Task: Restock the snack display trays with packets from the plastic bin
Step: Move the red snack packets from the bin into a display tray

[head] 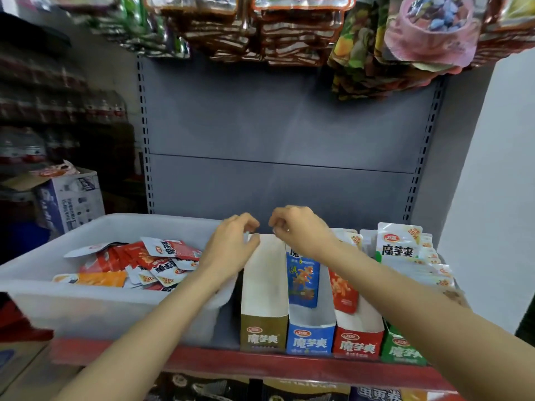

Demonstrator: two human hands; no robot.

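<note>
Four cardboard display trays stand side by side on the shelf: gold (pixel 263 328), blue (pixel 311 337), red (pixel 357 341) and green (pixel 402 350). The gold tray shows only its white inside. A blue packet (pixel 302 279) lies in the blue tray and a red packet (pixel 343 290) in the red one. White-and-green packets (pixel 399 247) fill the green tray. My left hand (pixel 231 244) pinches the gold tray's rear left corner. My right hand (pixel 298 230) pinches its rear right corner with curled fingers. The plastic bin (pixel 86 302), left of the trays, holds several red, orange and white packets (pixel 150 261).
A grey metal back panel (pixel 275 125) rises behind the shelf. Snack bags (pixel 289 30) hang overhead on hooks. The shelf has a red front edge (pixel 260 363). A cardboard box (pixel 72 198) stands at the left, and a white wall (pixel 492 198) closes the right side.
</note>
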